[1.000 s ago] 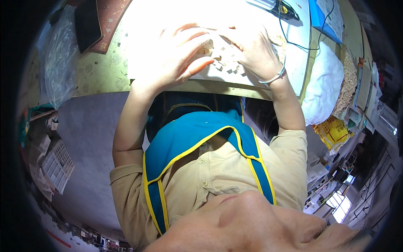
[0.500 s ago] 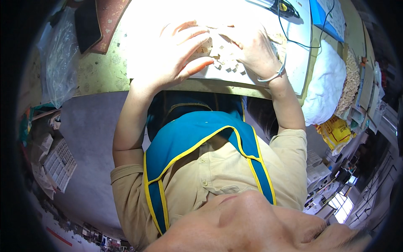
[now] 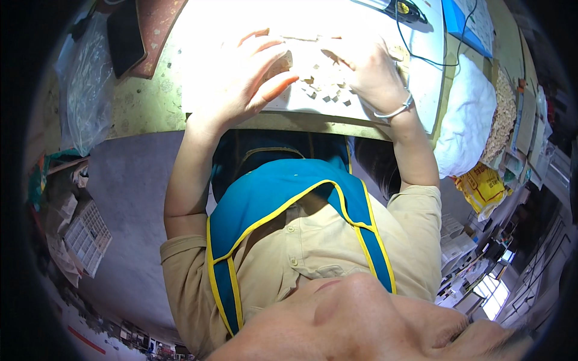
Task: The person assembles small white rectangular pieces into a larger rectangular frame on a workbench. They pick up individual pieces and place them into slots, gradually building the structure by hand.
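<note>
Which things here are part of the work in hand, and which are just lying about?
In use: left hand, right hand, small tan pieces, white sheet under them.

Lying about: clear plastic bag, dark flat object, black cable, white sack, yellow packet.

Both hands reach forward, left hand (image 3: pixel 244 78) fingers spread, right hand (image 3: pixel 367 66) palm down, fingers curled

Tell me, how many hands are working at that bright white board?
2: the left hand rests on the white board's left part, the right hand over small tan pieces in its middle. None seems hidden.
</note>
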Action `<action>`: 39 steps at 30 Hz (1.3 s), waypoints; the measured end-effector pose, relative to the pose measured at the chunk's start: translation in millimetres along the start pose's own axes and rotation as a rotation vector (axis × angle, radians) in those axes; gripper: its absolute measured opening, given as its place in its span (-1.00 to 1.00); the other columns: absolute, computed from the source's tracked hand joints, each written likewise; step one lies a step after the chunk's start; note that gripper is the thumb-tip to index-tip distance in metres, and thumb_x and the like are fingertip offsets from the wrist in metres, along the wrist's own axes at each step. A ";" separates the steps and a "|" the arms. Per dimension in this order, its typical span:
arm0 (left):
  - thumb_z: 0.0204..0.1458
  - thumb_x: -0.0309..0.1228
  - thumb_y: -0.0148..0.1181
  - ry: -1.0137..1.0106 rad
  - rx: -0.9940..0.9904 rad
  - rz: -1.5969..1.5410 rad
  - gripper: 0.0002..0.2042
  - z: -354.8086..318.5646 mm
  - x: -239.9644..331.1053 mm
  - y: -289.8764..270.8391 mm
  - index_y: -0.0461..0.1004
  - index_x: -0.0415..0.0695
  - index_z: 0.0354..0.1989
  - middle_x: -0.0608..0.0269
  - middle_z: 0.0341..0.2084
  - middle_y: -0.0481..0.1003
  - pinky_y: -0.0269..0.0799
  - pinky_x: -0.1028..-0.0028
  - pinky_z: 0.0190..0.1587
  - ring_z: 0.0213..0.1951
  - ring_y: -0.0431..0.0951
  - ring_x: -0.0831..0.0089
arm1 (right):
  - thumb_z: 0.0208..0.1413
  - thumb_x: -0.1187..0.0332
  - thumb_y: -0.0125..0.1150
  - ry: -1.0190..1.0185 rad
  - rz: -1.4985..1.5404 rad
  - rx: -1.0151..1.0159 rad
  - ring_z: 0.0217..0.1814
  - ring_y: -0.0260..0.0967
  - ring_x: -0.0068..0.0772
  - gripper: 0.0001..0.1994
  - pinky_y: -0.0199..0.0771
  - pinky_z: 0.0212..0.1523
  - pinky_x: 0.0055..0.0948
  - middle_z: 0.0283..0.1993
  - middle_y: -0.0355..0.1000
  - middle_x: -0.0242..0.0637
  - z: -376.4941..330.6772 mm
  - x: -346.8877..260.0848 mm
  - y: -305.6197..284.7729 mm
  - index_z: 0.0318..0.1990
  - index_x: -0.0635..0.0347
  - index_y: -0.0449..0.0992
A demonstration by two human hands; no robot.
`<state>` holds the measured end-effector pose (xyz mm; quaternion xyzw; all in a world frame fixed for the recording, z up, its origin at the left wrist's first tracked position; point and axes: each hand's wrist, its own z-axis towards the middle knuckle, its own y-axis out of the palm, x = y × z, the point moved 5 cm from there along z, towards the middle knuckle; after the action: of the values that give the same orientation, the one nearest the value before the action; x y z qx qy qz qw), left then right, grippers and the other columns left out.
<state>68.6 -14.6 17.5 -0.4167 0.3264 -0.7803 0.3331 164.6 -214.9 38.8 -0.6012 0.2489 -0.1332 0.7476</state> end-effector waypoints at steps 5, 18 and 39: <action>0.22 -0.25 0.32 -0.009 0.115 -0.111 -0.71 0.5 8.2 -18.8 0.61 -0.16 0.00 0.07 0.00 0.61 0.52 0.28 0.16 0.12 0.57 0.10 | 0.05 0.50 0.40 0.081 0.159 0.146 0.01 0.50 -0.13 -0.77 0.48 0.09 -0.19 -0.10 0.59 -0.13 -16.9 17.9 -31.4 -0.10 0.23 0.70; 0.27 -0.35 0.25 -0.086 0.289 -0.161 -0.70 -24.3 -18.4 -17.7 0.62 -0.13 0.12 0.13 -0.25 0.71 0.58 0.56 -0.42 -0.42 0.69 0.48 | 0.15 0.22 0.42 -0.016 -0.022 0.152 -0.02 0.51 -0.17 -0.80 0.41 0.09 -0.19 -0.14 0.59 -0.21 -9.5 -3.8 -16.6 -0.18 0.10 0.74; 0.24 -0.30 0.28 -0.174 0.289 -0.247 -0.65 -30.3 -23.5 -9.6 0.60 -0.06 0.18 0.28 -0.51 0.67 0.48 0.58 -0.54 -0.63 0.56 0.59 | 0.23 0.18 0.36 -0.066 0.003 0.060 -0.15 0.49 -0.16 -0.77 0.36 0.03 -0.18 -0.21 0.61 -0.18 13.9 -8.5 -10.7 -0.09 0.08 0.72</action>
<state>50.1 16.5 1.5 -0.4672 0.1273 -0.8151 0.3181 166.0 -201.6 53.0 -0.5823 0.2207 -0.1197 0.7732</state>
